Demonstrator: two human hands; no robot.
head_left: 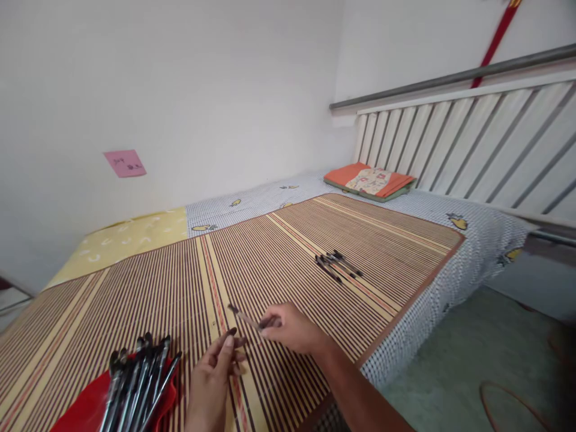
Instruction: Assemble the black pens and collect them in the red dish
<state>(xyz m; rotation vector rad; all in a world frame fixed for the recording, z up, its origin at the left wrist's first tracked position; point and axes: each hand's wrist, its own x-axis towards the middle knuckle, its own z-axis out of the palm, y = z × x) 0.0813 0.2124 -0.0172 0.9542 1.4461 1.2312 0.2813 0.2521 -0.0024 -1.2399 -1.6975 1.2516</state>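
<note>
My right hand (pixel 292 329) pinches a thin pen (pixel 243 315) by one end, its tip pointing left over the striped bamboo mat (pixel 180 282). Just left of it, my left hand (pixel 216 372) has its fingers loosely curled, and a small dark piece, perhaps a pen cap, sits at its fingertips (pixel 231 331). A bundle of dark pens (pixel 135 384) lies on a red bag (pixel 85 405) at the near left, beside my left hand. A small pile of dark pens (pixel 337 265) lies farther out on the mat to the right.
The mat covers a bed with a checked sheet (pixel 477 240) and a yellow cloth (pixel 126 237). A folded orange cushion (pixel 371 181) lies at the far corner. A slatted rail (pixel 472 144) runs along the right. White walls carry a pink note (pixel 125 162). Green floor (pixel 472 360) lies right.
</note>
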